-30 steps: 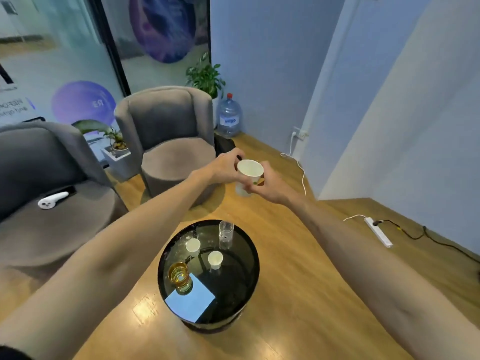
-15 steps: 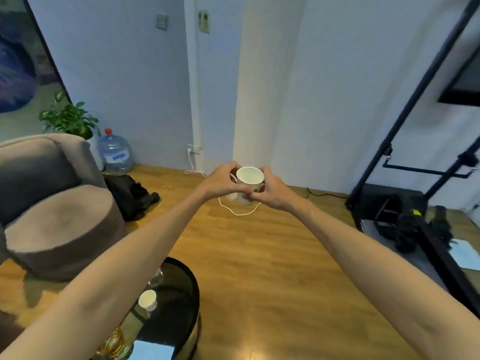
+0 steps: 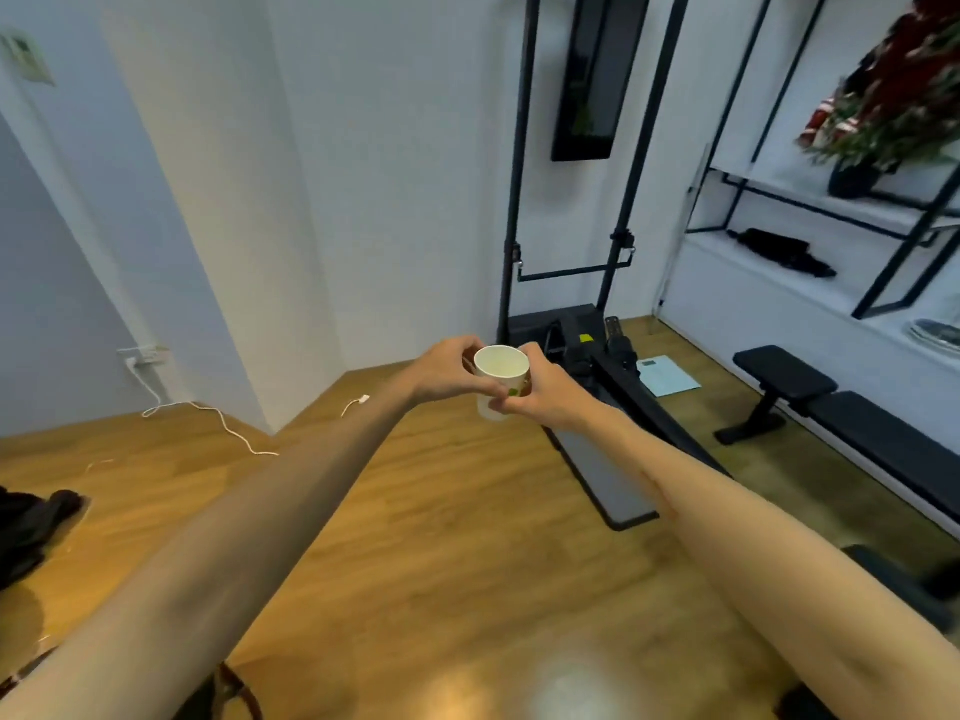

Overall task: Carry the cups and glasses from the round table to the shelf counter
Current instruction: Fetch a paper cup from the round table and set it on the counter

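A white paper cup with a small green mark on its side is held upright in front of me, at arm's length above the wooden floor. My left hand grips its left side and my right hand grips its right side and base. The cup's inside looks empty. The white shelf counter with a black metal frame runs along the right wall. The round table is out of view.
A black exercise machine with a long rail lies on the floor straight ahead. A black bench stands before the shelf. A white cable trails across the floor at left. A potted plant sits on an upper shelf.
My view has swung right, away from the round table and armchairs, so the shelf and exercise machine now show. Both hands keep holding the cup in front of me.
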